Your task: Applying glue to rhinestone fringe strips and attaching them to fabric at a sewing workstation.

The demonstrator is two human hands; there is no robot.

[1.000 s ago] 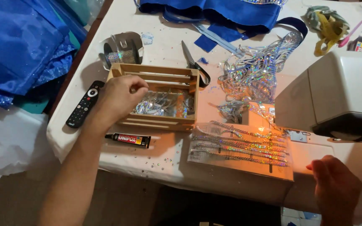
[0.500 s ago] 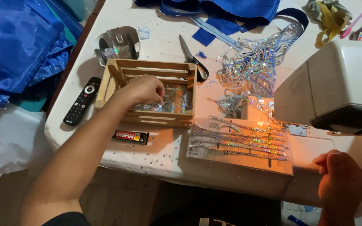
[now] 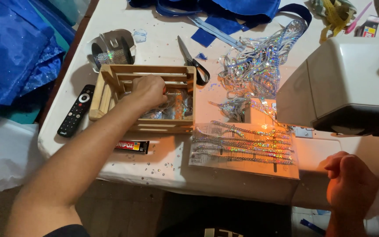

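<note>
- right now the left hand (image 3: pixel 149 91) is down inside the wooden crate (image 3: pixel 106 92) on the worktop (image 3: pixel 163 52), its grip curled on shiny silver bits (image 3: pixel 176 105); i cannot tell if it truly holds one.
- the right hand (image 3: pixel 352 186) rests in a loose fist at the worktop's edge, holding nothing.
- pulling up fast could snag the bits on the slats and tip the crate.
- the crate could bump the glue tube (image 3: pixel 131 145) or the remote (image 3: pixel 76 109) off the edge.
- the scissors (image 3: pixel 194 61) lie just behind the crate; a careless reach could poke a finger.
</note>
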